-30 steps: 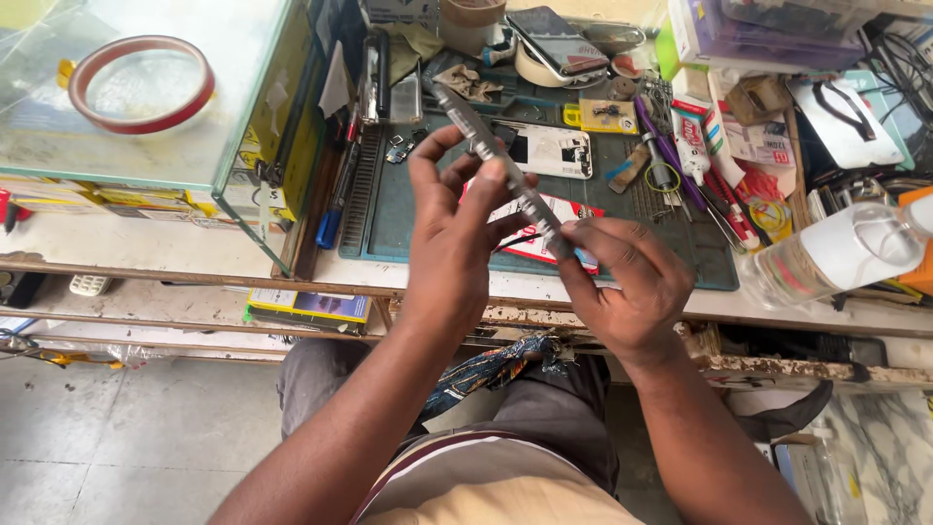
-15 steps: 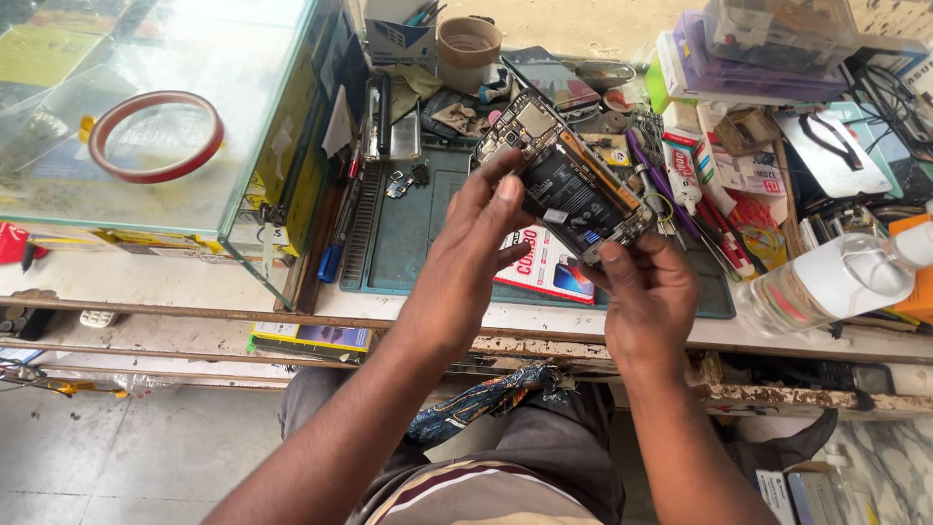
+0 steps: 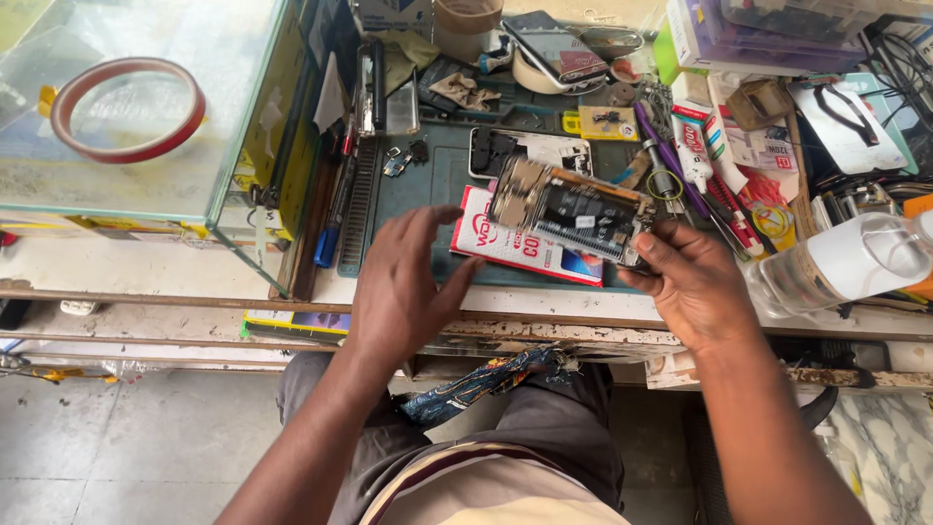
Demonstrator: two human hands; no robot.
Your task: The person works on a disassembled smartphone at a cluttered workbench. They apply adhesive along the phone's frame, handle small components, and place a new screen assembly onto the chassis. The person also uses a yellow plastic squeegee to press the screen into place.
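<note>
Opened phone [image 3: 573, 214] sits in right hand [image 3: 692, 284], left hand [image 3: 398, 282] apart.

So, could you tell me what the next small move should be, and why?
Probably bring the left hand back onto the opened phone: only the right hand grips it, by one end, above the mat, while the left hovers open beside it.

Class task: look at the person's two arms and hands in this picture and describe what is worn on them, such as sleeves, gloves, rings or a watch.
Both arms are bare from the hands to where they leave the picture; no sleeve shows. The left hand and the right hand wear no gloves, and no watch, bracelet or ring can be seen. The fingers are uncovered, with short nails. A striped shirt shows at the body only.
</note>
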